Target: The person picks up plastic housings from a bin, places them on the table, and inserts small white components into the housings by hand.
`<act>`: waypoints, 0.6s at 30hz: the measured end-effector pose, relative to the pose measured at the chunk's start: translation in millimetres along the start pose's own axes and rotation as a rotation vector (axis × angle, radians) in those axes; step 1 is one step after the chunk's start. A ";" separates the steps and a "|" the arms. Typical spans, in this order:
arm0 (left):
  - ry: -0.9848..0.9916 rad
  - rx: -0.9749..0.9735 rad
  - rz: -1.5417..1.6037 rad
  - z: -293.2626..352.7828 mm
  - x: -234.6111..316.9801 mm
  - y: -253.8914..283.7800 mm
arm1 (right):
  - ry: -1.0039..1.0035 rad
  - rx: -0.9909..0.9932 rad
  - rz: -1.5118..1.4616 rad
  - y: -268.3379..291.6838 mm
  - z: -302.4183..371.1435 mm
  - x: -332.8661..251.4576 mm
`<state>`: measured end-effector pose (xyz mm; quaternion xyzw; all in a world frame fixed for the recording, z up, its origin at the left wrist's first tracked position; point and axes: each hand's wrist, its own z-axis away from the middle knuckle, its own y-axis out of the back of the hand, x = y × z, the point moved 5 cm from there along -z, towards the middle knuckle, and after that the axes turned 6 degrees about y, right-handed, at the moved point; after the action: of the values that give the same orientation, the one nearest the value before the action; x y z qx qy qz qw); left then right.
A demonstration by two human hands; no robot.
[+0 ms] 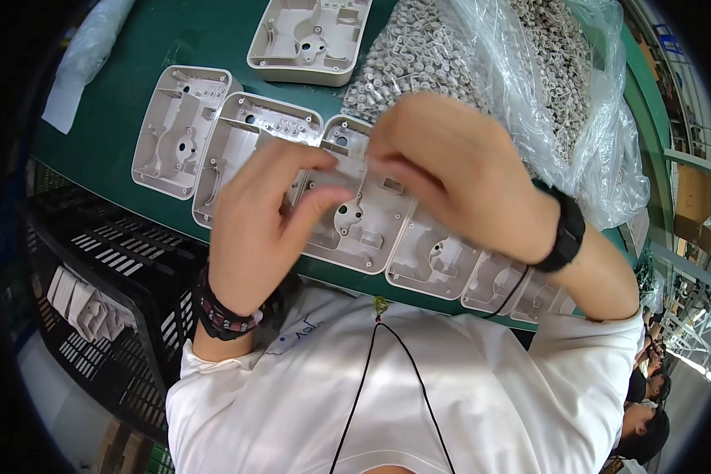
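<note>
Several pale grey plastic housings lie in a row on the green table, their open insides facing up. Above the middle housing (375,237) are both my hands. My left hand (257,217) has its thumb and forefinger apart and curved, with nothing visible between them. My right hand (458,174) is bent downward with its fingers drawn together over the housing's far part; anything in the fingertips is hidden, and motion blurs it a little. Left of them, another housing (213,158) is partly covered by my left hand. Beyond lies a heap of small grey plastic parts (419,67).
One more housing (280,51) sits apart at the far side. A clear plastic bag (608,170) of small parts spreads over the right. Rolled clear film (91,51) lies far left. Black crates (107,253) stand by the near left table edge. Other people are at the far right.
</note>
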<state>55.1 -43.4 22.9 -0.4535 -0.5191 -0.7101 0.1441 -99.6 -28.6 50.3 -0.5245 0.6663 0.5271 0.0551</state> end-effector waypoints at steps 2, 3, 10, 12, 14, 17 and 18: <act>-0.009 0.059 -0.085 -1.9 -8.3 -1.0 | 0.106 -0.141 0.286 -8.4 -5.5 12.1; -0.014 0.122 -0.173 -1.8 -12.5 -1.2 | 0.160 -0.211 0.428 -13.3 -7.8 17.2; -0.011 0.158 -0.227 -3.6 -18.4 -4.5 | 0.226 -0.348 0.473 -39.2 -22.7 43.2; -0.023 0.168 -0.185 -3.7 -22.5 -4.7 | 0.237 -0.357 0.471 -41.3 -23.2 45.1; -0.024 0.171 -0.192 -2.7 -22.6 -4.4 | 0.182 -0.393 0.452 -42.4 -19.4 46.6; -0.022 0.181 -0.208 -0.3 -22.0 -4.9 | 0.152 -0.407 0.453 -38.3 -12.8 42.0; -0.020 0.178 -0.204 0.4 -21.8 -5.2 | 0.145 -0.402 0.458 -35.6 -9.6 39.1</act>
<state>63.7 -46.6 2.4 -0.3908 -0.6248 -0.6676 0.1057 -85.4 -57.1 7.1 -0.3973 0.6518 0.6082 -0.2177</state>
